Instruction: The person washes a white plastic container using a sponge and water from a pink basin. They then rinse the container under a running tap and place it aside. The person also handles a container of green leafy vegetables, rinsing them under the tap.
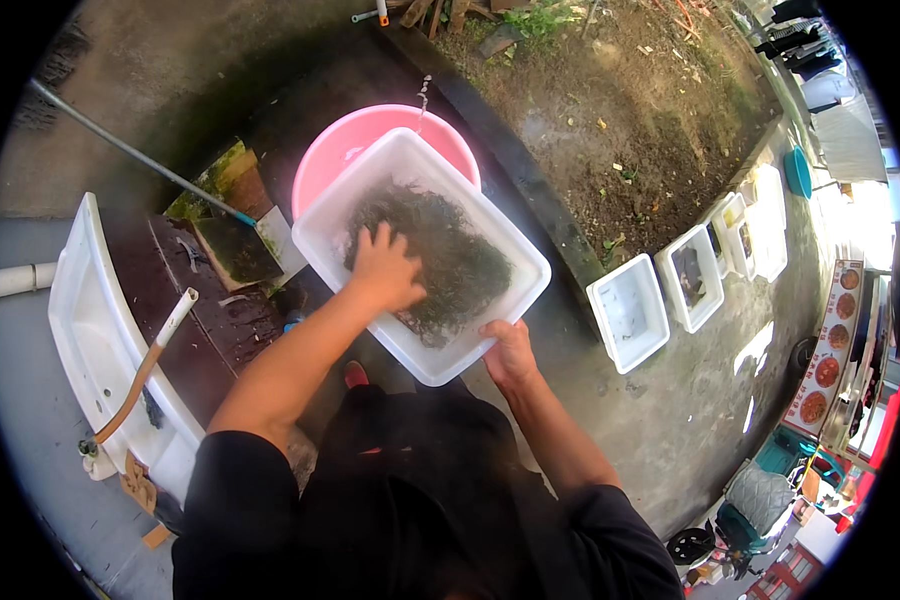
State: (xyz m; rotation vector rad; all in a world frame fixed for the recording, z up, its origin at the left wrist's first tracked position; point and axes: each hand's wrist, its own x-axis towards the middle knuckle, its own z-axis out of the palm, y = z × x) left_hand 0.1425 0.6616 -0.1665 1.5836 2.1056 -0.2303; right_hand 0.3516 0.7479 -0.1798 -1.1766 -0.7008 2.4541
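Observation:
A white rectangular plastic tub (420,367) is tilted in front of me, overlapping a round pink plastic basin (315,161). Across the tub's floor spreads a dark greenish-brown, stringy mass (457,259); whether it is waterweed or small shrimp, I cannot tell. My left hand (390,270) reaches into the tub with its fingers apart, touching the edge of this mass. The near right corner of the tub is gripped at the rim by my right hand (510,351). Behind the tub, a thin stream of water (424,94) falls towards the basin, whose lower part is hidden.
To the left stands a white ceramic sink (82,300) with a brown-and-white pipe (150,360). A low concrete curb (510,157) borders a soil bed (592,135). More white tubs (630,315) line the right side. A parked scooter (750,510) is at lower right.

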